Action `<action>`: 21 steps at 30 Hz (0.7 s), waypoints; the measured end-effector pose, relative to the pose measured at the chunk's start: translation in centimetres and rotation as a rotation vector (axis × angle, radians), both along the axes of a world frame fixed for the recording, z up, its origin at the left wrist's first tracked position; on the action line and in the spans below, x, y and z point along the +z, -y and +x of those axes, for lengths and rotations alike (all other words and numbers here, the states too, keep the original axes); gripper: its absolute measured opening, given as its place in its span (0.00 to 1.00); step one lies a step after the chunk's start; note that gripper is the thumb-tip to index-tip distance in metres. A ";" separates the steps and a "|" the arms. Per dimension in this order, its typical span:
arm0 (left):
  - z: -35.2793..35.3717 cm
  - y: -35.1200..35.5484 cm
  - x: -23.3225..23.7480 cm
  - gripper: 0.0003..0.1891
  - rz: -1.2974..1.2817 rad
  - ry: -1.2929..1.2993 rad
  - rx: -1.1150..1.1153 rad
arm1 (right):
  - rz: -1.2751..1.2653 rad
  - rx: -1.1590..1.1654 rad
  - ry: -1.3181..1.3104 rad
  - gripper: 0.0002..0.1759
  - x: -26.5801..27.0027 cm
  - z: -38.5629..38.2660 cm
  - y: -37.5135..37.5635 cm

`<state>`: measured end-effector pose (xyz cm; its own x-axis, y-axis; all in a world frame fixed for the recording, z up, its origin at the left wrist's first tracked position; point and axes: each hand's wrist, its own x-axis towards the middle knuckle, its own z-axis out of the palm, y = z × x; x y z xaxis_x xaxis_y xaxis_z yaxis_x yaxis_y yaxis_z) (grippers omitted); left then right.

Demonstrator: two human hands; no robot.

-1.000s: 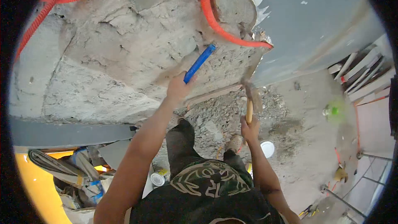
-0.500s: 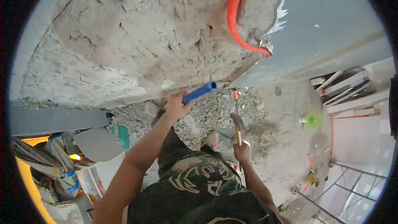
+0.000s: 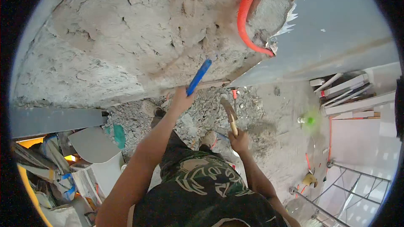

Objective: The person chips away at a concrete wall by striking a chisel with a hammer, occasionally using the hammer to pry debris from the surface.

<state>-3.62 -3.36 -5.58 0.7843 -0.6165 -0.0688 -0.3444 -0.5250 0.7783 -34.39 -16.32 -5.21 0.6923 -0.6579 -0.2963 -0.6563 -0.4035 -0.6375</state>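
My left hand (image 3: 182, 101) is wrapped round the lower end of a blue tube-like tool (image 3: 198, 77), whose far end tilts up and right against the rough wall (image 3: 139, 42). Lower and to the right, my right hand (image 3: 239, 141) grips the wooden handle of a hammer (image 3: 229, 111), its metal head raised over the rubble. An orange corrugated conduit (image 3: 243, 23) curves out of the broken wall above. What meets the wall at the blue tool's tip is too small to tell.
Rubble (image 3: 193, 120) covers the floor along the wall around my feet. White boards (image 3: 345, 92) are stacked at the right, above a metal ladder-like frame (image 3: 357, 189). Bags and a white panel (image 3: 94, 145) stand at the left. A tool with an orange handle (image 3: 235, 94) lies near the wall.
The blue tool has swung to a steeper angle, its far end now higher on the wall. My right hand and the hammer have moved up and left.
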 end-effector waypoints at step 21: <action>-6.6 -32.4 -4.4 0.22 0.201 0.012 0.742 | -0.324 0.266 0.370 0.24 7.5 16.0 10.2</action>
